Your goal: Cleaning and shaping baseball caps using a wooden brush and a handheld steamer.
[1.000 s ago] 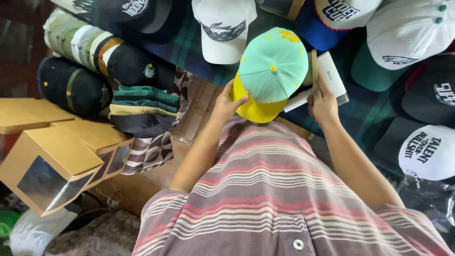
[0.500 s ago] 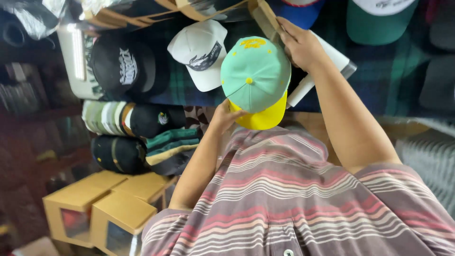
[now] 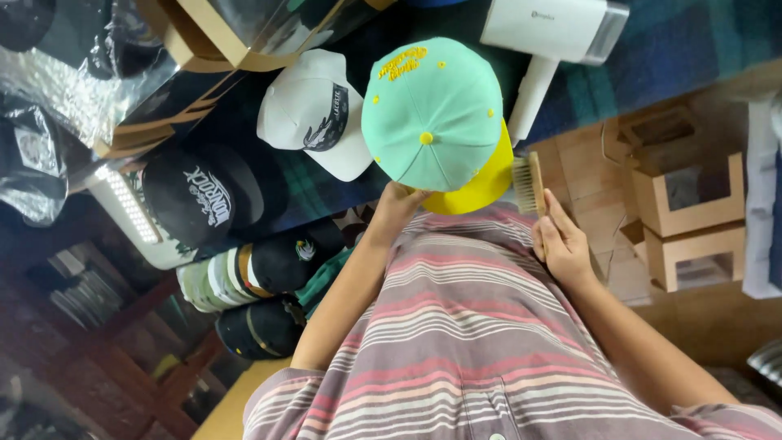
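Left hand: the left hand (image 3: pixel 397 205) grips the mint-green cap (image 3: pixel 432 114) from underneath, fingers curled at the edge where the crown meets the yellow brim (image 3: pixel 481 183); the cap is held up in front of the chest, crown toward the camera, above the striped shirt (image 3: pixel 472 326)

Right hand: the right hand (image 3: pixel 562 244) is clenched around a small wooden brush (image 3: pixel 528 183); the bristles point toward the cap's right edge, just beside the brim; whether they touch it I cannot tell

What has changed: 1 second ago both hands were up at the cap, the right one at a white handheld appliance; half a second ago the right hand was reaching over toward that appliance; now it is back near the body with the brush in it; the white appliance (image 3: pixel 554 33) lies released on the plaid cloth beyond the cap

What that means: in my judgement the work has moved to brushing the cap, with the brush about to meet the fabric

Around: a white cap (image 3: pixel 314 110) and a black cap (image 3: pixel 195 200) lie on the blue-green plaid cloth (image 3: pixel 676 49); a row of stacked caps (image 3: pixel 244 277) sits nearer the body; cardboard display boxes (image 3: pixel 692 220) stand to the right
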